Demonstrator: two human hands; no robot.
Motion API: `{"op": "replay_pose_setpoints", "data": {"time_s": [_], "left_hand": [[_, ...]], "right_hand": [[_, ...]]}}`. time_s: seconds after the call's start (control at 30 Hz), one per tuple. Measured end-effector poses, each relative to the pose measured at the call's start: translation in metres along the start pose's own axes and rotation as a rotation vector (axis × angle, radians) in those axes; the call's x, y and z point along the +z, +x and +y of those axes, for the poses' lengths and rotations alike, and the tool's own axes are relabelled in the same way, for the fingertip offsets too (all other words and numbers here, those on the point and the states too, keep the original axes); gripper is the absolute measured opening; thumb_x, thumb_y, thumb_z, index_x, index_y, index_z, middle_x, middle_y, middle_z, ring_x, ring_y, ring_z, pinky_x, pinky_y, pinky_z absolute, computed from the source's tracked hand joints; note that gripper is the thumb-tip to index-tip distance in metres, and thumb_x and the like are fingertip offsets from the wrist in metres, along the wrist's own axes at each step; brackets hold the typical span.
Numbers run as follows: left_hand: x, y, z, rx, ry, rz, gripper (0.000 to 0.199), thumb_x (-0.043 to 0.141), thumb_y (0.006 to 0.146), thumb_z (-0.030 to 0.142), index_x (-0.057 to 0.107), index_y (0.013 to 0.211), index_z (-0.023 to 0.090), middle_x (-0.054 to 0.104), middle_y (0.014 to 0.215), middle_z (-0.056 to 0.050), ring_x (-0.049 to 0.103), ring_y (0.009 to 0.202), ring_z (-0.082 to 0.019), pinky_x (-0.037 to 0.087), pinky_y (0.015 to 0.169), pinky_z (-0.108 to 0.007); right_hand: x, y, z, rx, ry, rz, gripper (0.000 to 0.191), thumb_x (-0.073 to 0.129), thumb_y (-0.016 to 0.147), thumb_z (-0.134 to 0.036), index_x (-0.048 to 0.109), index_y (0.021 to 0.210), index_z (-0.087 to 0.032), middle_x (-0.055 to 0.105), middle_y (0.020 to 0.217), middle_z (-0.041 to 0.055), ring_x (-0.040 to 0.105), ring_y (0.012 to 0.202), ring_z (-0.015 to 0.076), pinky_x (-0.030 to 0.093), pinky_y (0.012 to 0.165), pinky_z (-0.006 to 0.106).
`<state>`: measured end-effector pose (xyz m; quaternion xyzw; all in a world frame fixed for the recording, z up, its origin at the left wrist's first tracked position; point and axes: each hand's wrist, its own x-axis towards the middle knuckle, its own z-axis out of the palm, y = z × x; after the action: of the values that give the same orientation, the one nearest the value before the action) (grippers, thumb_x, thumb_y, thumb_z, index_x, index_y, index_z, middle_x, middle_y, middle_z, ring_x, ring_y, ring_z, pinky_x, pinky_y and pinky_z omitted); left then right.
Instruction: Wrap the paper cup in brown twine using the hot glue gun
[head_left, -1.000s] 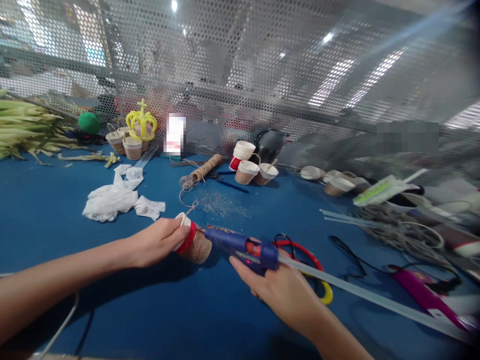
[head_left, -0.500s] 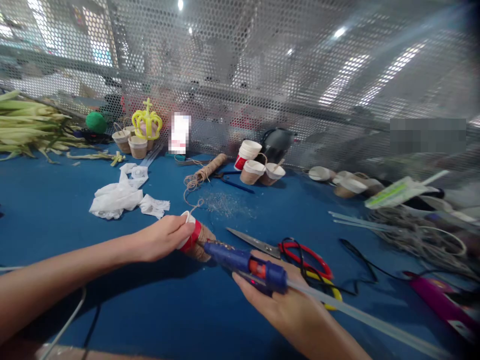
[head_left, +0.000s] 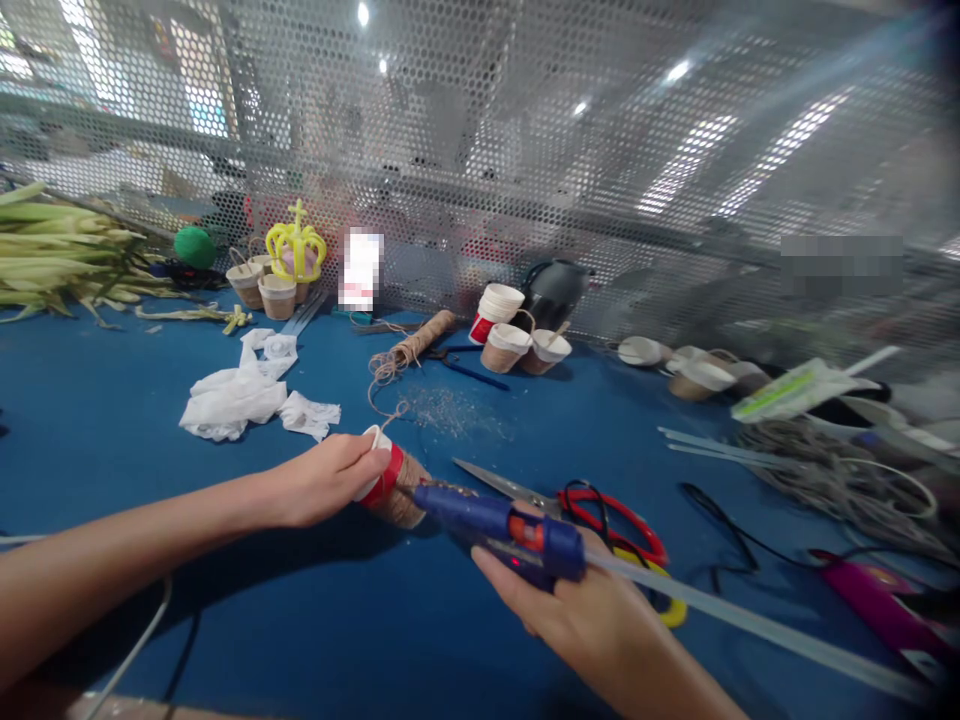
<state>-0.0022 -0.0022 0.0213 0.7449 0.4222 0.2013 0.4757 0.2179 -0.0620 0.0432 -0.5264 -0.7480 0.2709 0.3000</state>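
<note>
My left hand point(head_left: 330, 480) grips a small red and white paper cup point(head_left: 388, 470) by its rim; the cup is tilted, with brown twine wound round its lower part. A strand of twine runs from the cup back to a twine roll point(head_left: 420, 338). My right hand point(head_left: 577, 610) is closed around a blue hot glue gun point(head_left: 499, 525) with a lit red light and a long clear glue stick point(head_left: 720, 605) out of its back. The gun's nozzle is at the twine-wrapped side; whether it touches cannot be made out. Scissors point(head_left: 517, 488) with red and yellow handles lie behind the gun.
Crumpled white tissue point(head_left: 234, 400) lies at left, near pale husks point(head_left: 60, 255). Paper cups point(head_left: 506, 347), pliers point(head_left: 476, 373) and a dark kettle point(head_left: 556, 290) stand or lie at the back. Grey cord point(head_left: 825, 480) and a purple tool point(head_left: 877, 600) are at right.
The glue gun and my right hand have shifted slightly to the right, the nozzle staying by the cup. My left hand and the cup look almost unmoved.
</note>
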Motion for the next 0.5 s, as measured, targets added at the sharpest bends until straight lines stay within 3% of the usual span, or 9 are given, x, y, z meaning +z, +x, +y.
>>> {"op": "replay_pose_setpoints", "data": {"time_s": [0.1,0.2,0.33,0.5], "left_hand": [[0.001,0.000,-0.004,-0.002,-0.020,0.019,0.037,0.029,0.084,0.038,0.056,0.080,0.012,0.057,0.071,-0.002,0.049,0.068,-0.014,0.041,0.064,-0.023],[0.001,0.000,-0.005,-0.022,-0.033,0.046,0.037,0.030,0.084,0.040,0.055,0.080,0.012,0.057,0.071,-0.002,0.049,0.067,-0.014,0.041,0.064,-0.023],[0.000,-0.002,-0.003,-0.043,-0.038,0.065,0.038,0.030,0.084,0.042,0.054,0.081,0.013,0.057,0.073,-0.003,0.049,0.066,-0.014,0.041,0.064,-0.024],[0.000,-0.001,-0.003,-0.036,-0.041,0.089,0.037,0.029,0.083,0.042,0.052,0.077,0.013,0.058,0.078,-0.004,0.050,0.070,-0.015,0.041,0.068,-0.025]], "right_hand": [[-0.004,0.002,0.007,0.238,0.085,-0.120,0.017,0.055,0.072,-0.038,0.056,0.071,-0.021,0.045,0.038,-0.0049,0.042,0.033,0.0103,0.037,0.035,0.023],[-0.012,0.007,0.009,0.282,0.289,-0.165,0.019,0.052,0.076,-0.036,0.054,0.076,-0.017,0.040,0.037,-0.0075,0.037,0.033,0.0071,0.034,0.037,0.021],[-0.031,0.021,0.012,0.288,0.530,-0.065,0.021,0.061,0.071,-0.032,0.057,0.082,-0.015,0.048,0.049,-0.0039,0.042,0.043,0.0075,0.035,0.043,0.021],[-0.049,0.049,0.032,0.446,0.580,0.081,0.021,0.065,0.068,-0.034,0.058,0.073,-0.014,0.054,0.061,-0.0007,0.048,0.052,0.0071,0.039,0.048,0.018]]}}
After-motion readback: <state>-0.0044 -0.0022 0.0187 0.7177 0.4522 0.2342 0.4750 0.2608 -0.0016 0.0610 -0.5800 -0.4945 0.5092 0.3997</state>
